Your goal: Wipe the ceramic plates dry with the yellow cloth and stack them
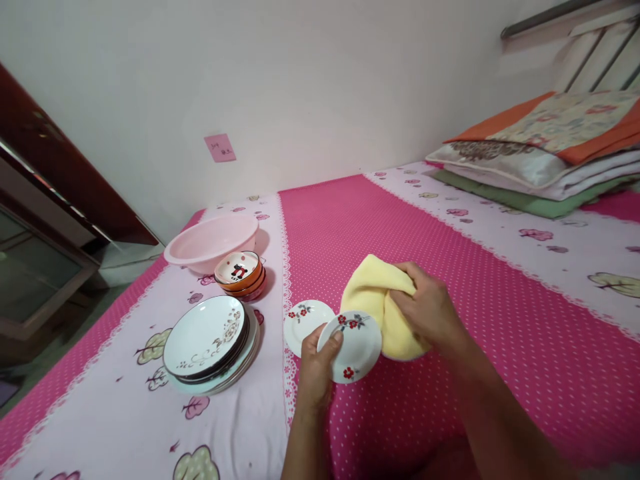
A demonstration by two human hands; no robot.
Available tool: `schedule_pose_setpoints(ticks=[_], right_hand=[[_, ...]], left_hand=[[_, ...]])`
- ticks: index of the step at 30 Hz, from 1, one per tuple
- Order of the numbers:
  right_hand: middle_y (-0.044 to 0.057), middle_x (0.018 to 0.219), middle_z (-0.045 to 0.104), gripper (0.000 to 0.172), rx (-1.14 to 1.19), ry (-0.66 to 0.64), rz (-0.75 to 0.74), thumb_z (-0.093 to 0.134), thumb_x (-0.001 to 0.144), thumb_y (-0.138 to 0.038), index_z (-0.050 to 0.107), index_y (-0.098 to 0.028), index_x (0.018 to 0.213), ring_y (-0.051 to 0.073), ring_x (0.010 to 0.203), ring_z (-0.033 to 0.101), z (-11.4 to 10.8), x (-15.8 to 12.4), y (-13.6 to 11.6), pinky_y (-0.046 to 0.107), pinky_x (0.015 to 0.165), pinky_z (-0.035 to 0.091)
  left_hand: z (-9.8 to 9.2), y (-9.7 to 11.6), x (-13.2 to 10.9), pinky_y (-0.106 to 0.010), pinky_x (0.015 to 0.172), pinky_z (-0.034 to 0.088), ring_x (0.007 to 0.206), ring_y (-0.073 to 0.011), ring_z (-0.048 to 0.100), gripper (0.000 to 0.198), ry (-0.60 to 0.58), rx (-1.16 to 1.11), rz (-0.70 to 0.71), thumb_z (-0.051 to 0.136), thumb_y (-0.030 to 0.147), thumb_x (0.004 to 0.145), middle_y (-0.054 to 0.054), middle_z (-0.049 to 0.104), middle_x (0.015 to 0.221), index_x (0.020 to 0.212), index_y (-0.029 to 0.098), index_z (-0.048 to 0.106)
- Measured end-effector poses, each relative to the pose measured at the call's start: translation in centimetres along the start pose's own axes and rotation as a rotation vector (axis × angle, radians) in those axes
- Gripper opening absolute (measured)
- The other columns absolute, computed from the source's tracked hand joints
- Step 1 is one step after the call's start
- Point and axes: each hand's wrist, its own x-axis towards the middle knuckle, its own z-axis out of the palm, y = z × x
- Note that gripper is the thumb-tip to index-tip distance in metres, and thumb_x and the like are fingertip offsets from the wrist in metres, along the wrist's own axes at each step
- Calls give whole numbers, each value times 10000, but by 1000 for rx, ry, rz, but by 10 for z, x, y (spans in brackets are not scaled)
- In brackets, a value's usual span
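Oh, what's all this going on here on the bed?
A person's left hand holds a small flowered plate, while the right hand grips a yellow cloth beside it. A matching plate lies on the bed, just left of the held one. Farther left are a stack of larger plates, some stacked bowls and a pink basin.

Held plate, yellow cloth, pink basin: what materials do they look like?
Held plate: probably glazed ceramic; smooth, white, with a crisp floral print.
Yellow cloth: soft matte fabric, judging by its loose folds; could be microfiber or fleece, weave too fine to tell.
Pink basin: likely moulded plastic, smooth finish; one even colour throughout, including its lip.
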Motion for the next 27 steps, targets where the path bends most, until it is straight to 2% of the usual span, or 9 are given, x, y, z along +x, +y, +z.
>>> schedule_pose_setpoints(ticks=[4, 5, 8, 10, 12, 14, 17, 21, 27], right_hand=[[62, 1003, 739, 407, 251, -464, -114, 672, 786, -359, 713, -217, 1165, 239, 874, 687, -13, -5, -15, 332, 743, 525], [65, 1012, 739, 390, 282, -528, -120, 689, 792, -405, 735, -219, 1131, 244, 907, 689, -14, -5, -16, 347, 785, 532], [77, 1122, 718, 384, 339, -516, -98, 714, 802, -460, 749, -227, 1105, 265, 1059, 666, -10, -7, -17, 394, 931, 510], [77, 1223, 685, 491, 349, -550, -96, 780, 750, -437, 714, -238, 1194, 276, 1137, 634, -1, -8, -19, 402, 981, 490], [68, 1261, 673, 587, 318, -632, -109, 827, 703, -397, 682, -251, 1253, 280, 1148, 621, 8, -11, -22, 398, 981, 486], [47, 1210, 697, 562, 271, -681, -136, 831, 698, -353, 684, -262, 1232, 269, 1100, 632, 16, -14, -25, 376, 940, 489], [12, 1028, 725, 381, 224, -687, -173, 797, 718, -301, 705, -251, 1085, 222, 925, 643, 21, -17, -28, 315, 796, 483], [-14, 817, 670, 214, 257, -705, -118, 769, 744, -315, 666, -211, 899, 167, 738, 588, 24, -17, -27, 258, 628, 428], [21, 894, 719, 237, 532, -748, 36, 747, 769, -297, 690, -190, 973, 198, 799, 662, 34, -13, -17, 260, 647, 486]], left_hand=[[-2, -3, 2, -335, 688, 561, 713, -250, 735, 433, -54, 11, -2, 877, 414, 678, -107, 796, 838, 985, 122, 788], [-3, -3, 2, -342, 698, 561, 722, -254, 735, 446, -63, 23, -5, 878, 410, 680, -104, 796, 839, 1011, 126, 787], [-4, -1, 2, -356, 740, 559, 762, -260, 732, 464, -100, 111, -4, 862, 394, 709, -90, 800, 883, 1091, 144, 777], [-4, 0, 2, -368, 826, 550, 848, -264, 728, 435, -134, 174, 21, 840, 368, 740, -78, 799, 963, 1119, 166, 773], [-5, 0, 2, -372, 914, 523, 937, -267, 710, 385, -159, 239, 63, 826, 336, 753, -66, 792, 1017, 1101, 178, 780], [-6, 0, 2, -368, 950, 503, 981, -269, 690, 363, -162, 293, 112, 825, 313, 747, -59, 785, 1026, 1082, 181, 782], [-7, 1, 4, -342, 907, 506, 968, -255, 672, 339, -144, 291, 163, 828, 296, 740, -57, 771, 1009, 1055, 186, 768], [-8, 1, 5, -291, 760, 506, 797, -204, 665, 226, -93, 135, 146, 822, 356, 757, -37, 738, 847, 848, 183, 709], [-8, -2, 6, -231, 617, 461, 564, -114, 577, 271, -7, 40, 158, 793, 400, 806, 29, 663, 670, 797, 192, 620]])
